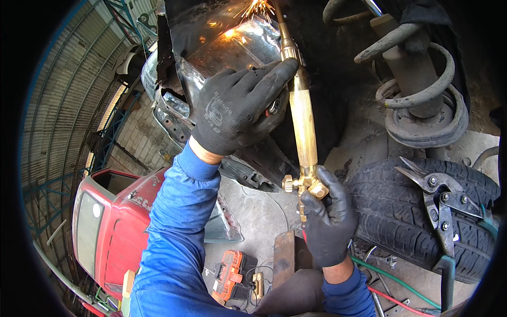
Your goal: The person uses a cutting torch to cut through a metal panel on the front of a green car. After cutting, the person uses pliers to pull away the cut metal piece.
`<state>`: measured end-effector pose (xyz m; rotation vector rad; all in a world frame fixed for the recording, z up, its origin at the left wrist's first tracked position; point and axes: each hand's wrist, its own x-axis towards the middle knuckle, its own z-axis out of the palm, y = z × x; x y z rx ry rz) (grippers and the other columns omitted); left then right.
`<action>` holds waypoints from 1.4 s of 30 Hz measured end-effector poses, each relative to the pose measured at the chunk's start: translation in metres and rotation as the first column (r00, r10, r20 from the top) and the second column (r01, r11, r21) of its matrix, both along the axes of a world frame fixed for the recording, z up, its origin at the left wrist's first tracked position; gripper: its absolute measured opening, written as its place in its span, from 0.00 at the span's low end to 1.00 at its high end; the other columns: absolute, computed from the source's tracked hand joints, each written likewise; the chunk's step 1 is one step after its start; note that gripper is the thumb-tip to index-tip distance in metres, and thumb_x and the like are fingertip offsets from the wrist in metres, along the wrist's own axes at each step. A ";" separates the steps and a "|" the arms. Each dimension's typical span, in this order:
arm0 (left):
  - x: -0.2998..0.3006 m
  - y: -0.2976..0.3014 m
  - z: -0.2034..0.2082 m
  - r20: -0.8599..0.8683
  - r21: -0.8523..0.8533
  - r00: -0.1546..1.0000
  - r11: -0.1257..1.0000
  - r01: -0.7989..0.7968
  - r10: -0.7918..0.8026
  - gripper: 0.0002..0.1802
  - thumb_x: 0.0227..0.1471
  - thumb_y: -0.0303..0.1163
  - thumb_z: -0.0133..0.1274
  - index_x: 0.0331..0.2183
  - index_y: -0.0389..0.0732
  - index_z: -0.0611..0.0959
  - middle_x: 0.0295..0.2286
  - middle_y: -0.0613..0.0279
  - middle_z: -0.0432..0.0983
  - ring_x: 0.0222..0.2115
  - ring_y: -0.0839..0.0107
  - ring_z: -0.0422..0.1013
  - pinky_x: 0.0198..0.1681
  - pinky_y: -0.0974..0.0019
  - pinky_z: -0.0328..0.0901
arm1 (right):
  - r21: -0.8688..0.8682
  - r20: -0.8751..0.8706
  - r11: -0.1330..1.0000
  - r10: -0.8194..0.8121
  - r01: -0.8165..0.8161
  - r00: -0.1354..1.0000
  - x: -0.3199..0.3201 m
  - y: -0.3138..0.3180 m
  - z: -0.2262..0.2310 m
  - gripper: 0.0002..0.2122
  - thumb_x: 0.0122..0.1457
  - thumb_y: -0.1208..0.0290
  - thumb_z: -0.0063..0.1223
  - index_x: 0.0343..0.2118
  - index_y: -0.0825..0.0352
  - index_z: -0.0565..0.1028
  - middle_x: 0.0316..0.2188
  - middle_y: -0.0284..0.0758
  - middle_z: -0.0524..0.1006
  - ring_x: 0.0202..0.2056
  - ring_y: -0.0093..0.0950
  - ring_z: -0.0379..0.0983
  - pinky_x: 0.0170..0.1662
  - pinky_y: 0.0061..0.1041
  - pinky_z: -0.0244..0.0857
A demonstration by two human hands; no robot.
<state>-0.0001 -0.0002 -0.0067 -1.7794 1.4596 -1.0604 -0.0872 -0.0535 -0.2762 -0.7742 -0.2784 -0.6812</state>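
Note:
A long brass cutting torch (303, 124) runs from the lower middle up to the top, where its tip throws orange sparks (257, 9) off a dark sheet-metal car panel (211, 37). My left hand (237, 103), in a black glove, rests on the panel with its fingers stretched across to steady the torch tube. My right hand (327, 219), also gloved in black, grips the torch's handle just below the brass valve knobs (303, 185). Blue sleeves cover both of my forearms.
A rusty coil spring and strut (417, 79) stand at upper right. Below it lies a black tyre (401, 211) with metal snips (441, 203) on top. Green and red hoses (393, 290) trail under my right hand. An orange tool (229, 274) lies on the concrete; a red car body part (113, 227) sits left.

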 end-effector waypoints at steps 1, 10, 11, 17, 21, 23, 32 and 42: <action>-0.001 0.001 0.001 -0.017 0.010 1.000 1.000 0.006 -0.006 0.34 0.47 0.24 0.69 0.58 0.40 0.86 0.41 0.56 0.89 0.30 0.61 0.82 0.33 0.59 0.73 | -0.027 -0.006 0.999 -0.042 0.041 0.999 -0.002 0.002 -0.001 0.24 0.68 0.77 0.68 0.65 0.72 0.75 0.61 0.43 0.80 0.60 0.30 0.78 0.62 0.32 0.75; -0.003 0.004 0.002 -0.128 0.190 0.990 0.979 0.079 -0.055 0.31 0.42 0.23 0.69 0.52 0.40 0.90 0.37 0.60 0.90 0.27 0.65 0.83 0.27 0.63 0.69 | -0.061 -0.043 0.982 -0.181 0.178 0.983 -0.036 0.026 -0.018 0.28 0.64 0.84 0.69 0.66 0.68 0.74 0.49 0.42 0.81 0.40 0.27 0.83 0.41 0.28 0.81; -0.003 0.005 0.002 -0.130 0.187 0.990 0.979 0.086 -0.063 0.31 0.41 0.23 0.69 0.52 0.40 0.90 0.38 0.59 0.90 0.27 0.65 0.83 0.28 0.63 0.69 | -0.036 -0.054 0.987 -0.155 0.153 0.986 -0.035 0.029 -0.018 0.27 0.64 0.82 0.71 0.65 0.68 0.75 0.49 0.43 0.81 0.40 0.28 0.84 0.41 0.29 0.81; -0.002 0.006 0.000 -0.134 0.083 0.986 0.990 0.111 -0.099 0.31 0.40 0.20 0.67 0.51 0.37 0.90 0.37 0.55 0.90 0.26 0.63 0.82 0.28 0.61 0.68 | -0.051 -0.048 0.988 -0.148 0.145 0.988 -0.024 0.027 -0.017 0.26 0.63 0.76 0.74 0.64 0.68 0.77 0.49 0.44 0.83 0.43 0.33 0.85 0.45 0.32 0.82; -0.005 0.007 -0.003 -0.056 0.024 0.998 0.999 0.043 -0.042 0.36 0.42 0.25 0.70 0.58 0.39 0.87 0.42 0.59 0.90 0.30 0.66 0.83 0.32 0.61 0.71 | -0.047 -0.023 0.995 -0.089 0.088 0.996 -0.017 0.023 -0.012 0.24 0.66 0.79 0.70 0.64 0.73 0.76 0.53 0.41 0.82 0.51 0.28 0.81 0.53 0.29 0.79; -0.005 0.007 -0.006 -0.019 0.005 0.999 1.000 0.029 -0.029 0.36 0.42 0.24 0.70 0.58 0.38 0.87 0.43 0.57 0.90 0.31 0.65 0.84 0.32 0.61 0.71 | -0.042 -0.002 0.993 -0.108 0.108 0.994 -0.014 0.020 -0.008 0.24 0.66 0.79 0.70 0.64 0.72 0.76 0.52 0.41 0.82 0.51 0.27 0.81 0.52 0.28 0.79; -0.004 0.000 -0.011 -0.008 -0.077 1.000 0.997 0.023 -0.024 0.34 0.42 0.18 0.65 0.56 0.36 0.87 0.37 0.53 0.87 0.29 0.58 0.82 0.32 0.58 0.72 | 0.016 0.021 0.999 -0.035 0.035 0.999 -0.001 0.011 0.001 0.24 0.67 0.80 0.68 0.65 0.73 0.75 0.56 0.42 0.81 0.54 0.27 0.80 0.58 0.29 0.77; -0.004 -0.001 -0.012 -0.003 -0.111 1.000 0.994 0.004 -0.004 0.34 0.44 0.20 0.66 0.57 0.35 0.87 0.35 0.52 0.87 0.29 0.55 0.83 0.34 0.56 0.74 | 0.069 0.005 0.996 0.064 -0.065 0.998 -0.001 0.008 0.005 0.24 0.68 0.80 0.67 0.66 0.74 0.74 0.59 0.42 0.80 0.56 0.27 0.80 0.59 0.29 0.77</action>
